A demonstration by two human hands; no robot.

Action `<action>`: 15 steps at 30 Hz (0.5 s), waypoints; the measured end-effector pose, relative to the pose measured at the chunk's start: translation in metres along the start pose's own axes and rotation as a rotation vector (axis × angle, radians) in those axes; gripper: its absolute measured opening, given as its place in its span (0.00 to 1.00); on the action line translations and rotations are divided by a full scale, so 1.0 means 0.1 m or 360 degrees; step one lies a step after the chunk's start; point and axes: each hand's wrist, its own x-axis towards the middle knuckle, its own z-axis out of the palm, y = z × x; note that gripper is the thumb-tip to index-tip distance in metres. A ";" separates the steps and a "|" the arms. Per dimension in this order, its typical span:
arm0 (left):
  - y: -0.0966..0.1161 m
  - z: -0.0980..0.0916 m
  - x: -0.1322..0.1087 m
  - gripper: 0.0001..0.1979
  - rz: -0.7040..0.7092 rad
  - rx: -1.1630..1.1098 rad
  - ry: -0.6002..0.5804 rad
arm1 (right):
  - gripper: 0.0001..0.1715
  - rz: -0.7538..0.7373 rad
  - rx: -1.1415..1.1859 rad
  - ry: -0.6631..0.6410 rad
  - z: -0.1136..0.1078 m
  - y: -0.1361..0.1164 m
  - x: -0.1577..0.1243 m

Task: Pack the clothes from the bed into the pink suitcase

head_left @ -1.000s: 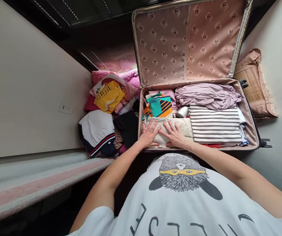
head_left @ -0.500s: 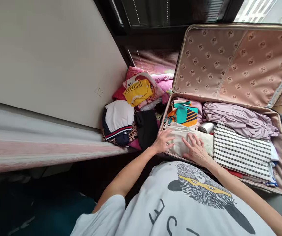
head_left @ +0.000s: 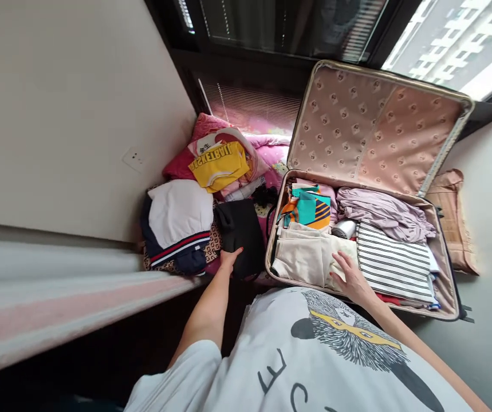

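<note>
My left hand (head_left: 230,260) is at the near left edge of a folded black garment (head_left: 246,232), thumb on top and the other fingers hidden, closed on its edge. My right hand (head_left: 351,279) lies with fingers spread on the folded cream trousers (head_left: 303,256) in the open suitcase (head_left: 363,312). Beside the trousers are a silver rounded object (head_left: 343,229), partly covered, and a black-and-white striped garment (head_left: 394,263). Behind them lie a teal and orange cloth (head_left: 312,210) and a crumpled lilac garment (head_left: 387,212).
Left of the black garment sits a white and navy garment (head_left: 181,214) on leopard-patterned cloth. A yellow shirt (head_left: 220,166) lies on pink bedding farther back. The suitcase lid (head_left: 370,126) stands raised by the window. A pale wall (head_left: 65,114) borders the left.
My left hand has moved left from the cream trousers to the black garment. My right hand stays on the trousers, slightly farther right. The view has turned left.
</note>
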 end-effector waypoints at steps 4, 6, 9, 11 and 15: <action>0.16 -0.18 0.01 0.14 -0.0042 -0.0276 -0.0274 | 0.28 0.0070 0.0018 -0.0032 -0.04 -0.08 0.05; 0.27 -0.33 -0.03 0.16 -0.0001 -0.0414 -0.0347 | 0.28 0.0074 0.0053 -0.0046 -0.06 -0.11 0.08; 0.49 -0.65 -0.20 0.25 0.0076 -0.0704 -0.0374 | 0.28 0.0075 0.0136 -0.0030 -0.08 -0.14 0.14; 0.65 -0.91 -0.39 0.31 0.0159 -0.0810 -0.0361 | 0.28 0.0079 0.0245 -0.0004 -0.10 -0.16 0.19; 1.02 -1.44 -0.84 0.38 0.0478 -0.0733 -0.0242 | 0.32 0.0176 0.0723 -0.0058 -0.18 -0.32 0.35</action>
